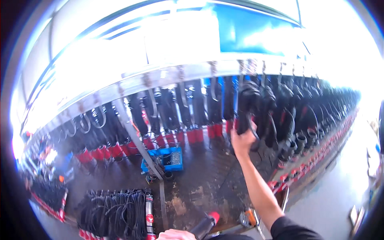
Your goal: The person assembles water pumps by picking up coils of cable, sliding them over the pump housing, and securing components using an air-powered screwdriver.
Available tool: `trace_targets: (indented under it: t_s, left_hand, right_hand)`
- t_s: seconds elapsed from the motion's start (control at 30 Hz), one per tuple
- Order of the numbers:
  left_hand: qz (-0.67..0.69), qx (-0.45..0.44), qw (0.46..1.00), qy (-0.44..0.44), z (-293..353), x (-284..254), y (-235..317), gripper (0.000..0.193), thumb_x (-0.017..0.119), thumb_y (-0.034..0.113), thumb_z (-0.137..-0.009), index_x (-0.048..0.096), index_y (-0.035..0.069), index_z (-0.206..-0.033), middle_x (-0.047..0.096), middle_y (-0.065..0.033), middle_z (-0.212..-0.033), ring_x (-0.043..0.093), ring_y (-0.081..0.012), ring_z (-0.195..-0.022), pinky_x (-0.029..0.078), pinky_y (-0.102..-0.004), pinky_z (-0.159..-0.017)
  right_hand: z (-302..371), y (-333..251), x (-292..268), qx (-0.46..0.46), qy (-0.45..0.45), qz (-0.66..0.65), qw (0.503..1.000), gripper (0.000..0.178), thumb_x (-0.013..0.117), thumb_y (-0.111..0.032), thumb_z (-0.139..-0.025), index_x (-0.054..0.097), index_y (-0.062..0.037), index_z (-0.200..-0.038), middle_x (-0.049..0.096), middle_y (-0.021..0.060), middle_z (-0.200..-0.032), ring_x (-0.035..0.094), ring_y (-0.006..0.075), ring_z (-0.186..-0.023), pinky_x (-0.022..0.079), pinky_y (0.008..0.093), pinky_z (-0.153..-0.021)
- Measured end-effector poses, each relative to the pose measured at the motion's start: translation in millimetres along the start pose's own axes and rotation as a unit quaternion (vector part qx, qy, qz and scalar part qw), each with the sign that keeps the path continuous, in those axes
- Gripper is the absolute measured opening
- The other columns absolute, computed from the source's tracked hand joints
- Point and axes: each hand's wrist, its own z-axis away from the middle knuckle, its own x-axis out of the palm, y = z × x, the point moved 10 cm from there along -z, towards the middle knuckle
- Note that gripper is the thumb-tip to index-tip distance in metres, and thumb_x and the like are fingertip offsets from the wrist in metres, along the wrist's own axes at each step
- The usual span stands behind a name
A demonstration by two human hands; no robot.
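Note:
My right hand (pixel 243 140) reaches up and forward, its fingers closed round the lower end of a black cable bundle (pixel 249 98) that hangs under the rail; motion blurs its edges. At the lower edge my left hand (pixel 176 235), cut off by the picture, is closed on a dark cylinder (pixel 203 227) with a red end cap (pixel 215 217). The cylinder lies slantwise, its red end pointing away to the right. Beside my right forearm, an orange-bodied tool (pixel 251 217) rests at the bench's near edge.
A pale overhead rail (pixel 168 77) carries hooks with more black bundles. Red-ended dark cylinders (pixel 195 136) line the back of the worn bench (pixel 200 176). A blue bin (pixel 176 165) of small metal parts stands by a slanted post (pixel 134 134). Coiled black cables (pixel 114 212) lie front left.

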Motion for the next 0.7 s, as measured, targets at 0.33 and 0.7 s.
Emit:
trace_targets:
  t_s: [0.33, 0.7]
  left_hand:
    - [0.152, -0.023, 0.928, -0.341, 8.1, 71.5, 0.8, 0.027, 0.079, 0.022, -0.083, 0.07, -0.002, -0.092, 0.071, -0.0127, -0.085, 0.069, -0.0268, -0.073, 0.052, -0.0334, -0.061]
    - [0.137, -0.008, 0.944, -0.3, 10.9, 70.6, -4.7, 0.029, 0.074, 0.024, -0.085, 0.069, -0.004, -0.094, 0.07, -0.0151, -0.086, 0.07, -0.0281, -0.076, 0.053, -0.0345, -0.065]
  right_hand:
    - [64.7, -96.6, 35.4, -0.08, -0.72, -0.127, 0.677, 0.056, 0.08, -0.006, -0.062, 0.06, 0.0001, -0.113, 0.061, 0.0094, -0.107, 0.059, 0.0201, -0.098, 0.048, 0.0341, -0.086]
    - [379.1, 56.8, -103.9, 0.64, -0.611, -0.079, 0.459, 0.058, 0.044, -0.058, -0.102, 0.069, -0.0067, -0.089, 0.067, 0.0042, -0.072, 0.067, 0.0175, -0.072, 0.052, 0.0322, -0.067]
